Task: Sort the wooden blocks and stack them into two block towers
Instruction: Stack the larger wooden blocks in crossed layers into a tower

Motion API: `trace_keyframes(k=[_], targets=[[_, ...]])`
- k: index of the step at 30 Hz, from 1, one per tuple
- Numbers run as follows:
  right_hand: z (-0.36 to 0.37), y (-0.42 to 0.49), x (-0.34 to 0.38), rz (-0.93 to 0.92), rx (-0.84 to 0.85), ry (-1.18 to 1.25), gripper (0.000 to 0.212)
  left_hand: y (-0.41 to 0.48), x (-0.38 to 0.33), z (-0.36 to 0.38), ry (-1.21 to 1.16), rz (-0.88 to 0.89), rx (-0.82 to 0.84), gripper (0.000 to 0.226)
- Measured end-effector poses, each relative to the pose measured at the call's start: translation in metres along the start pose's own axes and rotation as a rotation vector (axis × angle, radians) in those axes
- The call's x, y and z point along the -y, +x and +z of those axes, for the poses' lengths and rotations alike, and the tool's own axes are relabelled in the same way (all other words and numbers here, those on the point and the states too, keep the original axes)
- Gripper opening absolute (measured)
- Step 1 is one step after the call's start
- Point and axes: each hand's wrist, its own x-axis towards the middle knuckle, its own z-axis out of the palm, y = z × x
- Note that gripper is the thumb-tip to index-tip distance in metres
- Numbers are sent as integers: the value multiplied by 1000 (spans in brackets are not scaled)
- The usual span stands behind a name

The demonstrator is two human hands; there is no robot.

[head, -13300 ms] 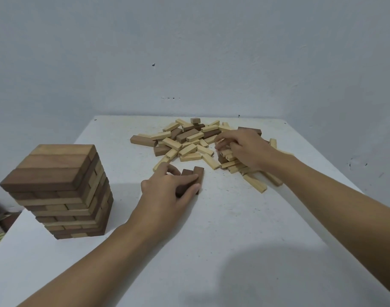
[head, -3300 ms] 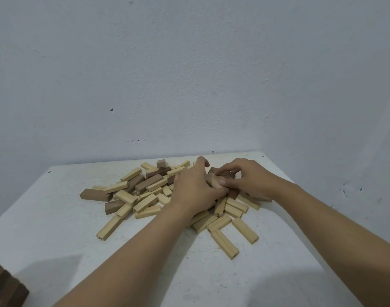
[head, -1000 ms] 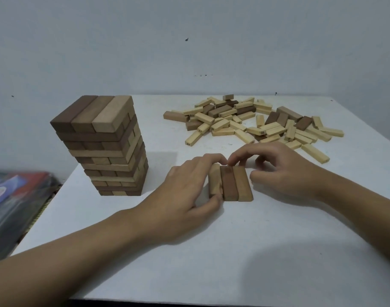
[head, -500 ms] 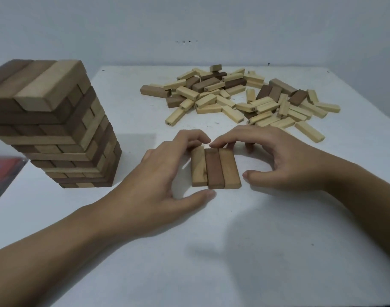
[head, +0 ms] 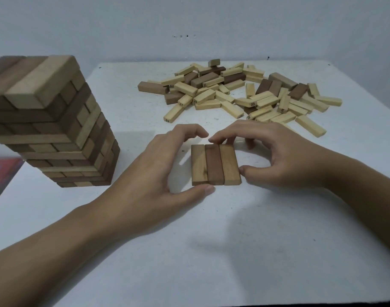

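Head view: right hand pinches the row of three blocks, fingertips at its far end, thumb on its right side; left hand cups its left side, grip unclear. The row lies flat on the table, block tower left, loose pile behind.

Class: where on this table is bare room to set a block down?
Free: the wide near strip of table, and the gap between block tower and left hand. Crowded: the far side under the loose blocks, and the middle, where the right hand and left hand frame the three-block row.
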Motion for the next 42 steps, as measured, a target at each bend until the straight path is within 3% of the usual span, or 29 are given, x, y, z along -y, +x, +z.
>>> trace_keyframes(k=[5, 9, 16, 26, 28, 34, 42], targets=[[-5, -3, 0, 23, -37, 59, 56, -1, 1, 0, 43, 42, -81, 49], [-3, -4, 2, -13, -140, 49, 39, -2, 1, -1, 3, 44, -114, 30], [1, -5, 5, -13, -214, -76, 35, -1, 0, 0, 38, 39, -95, 37], [4, -4, 1, 35, -267, -15, 21, -1, 4, 0, 67, 15, -77, 49], [4, -3, 1, 57, -277, -7, 27, -1, 2, 0, 60, 14, -73, 54], [10, -3, 11, 126, -68, 70, 78, -1, -4, 1, 52, -25, -70, 72], [13, -1, 13, 246, 13, 81, 81, 0, -4, 2, 17, -76, -61, 70]])
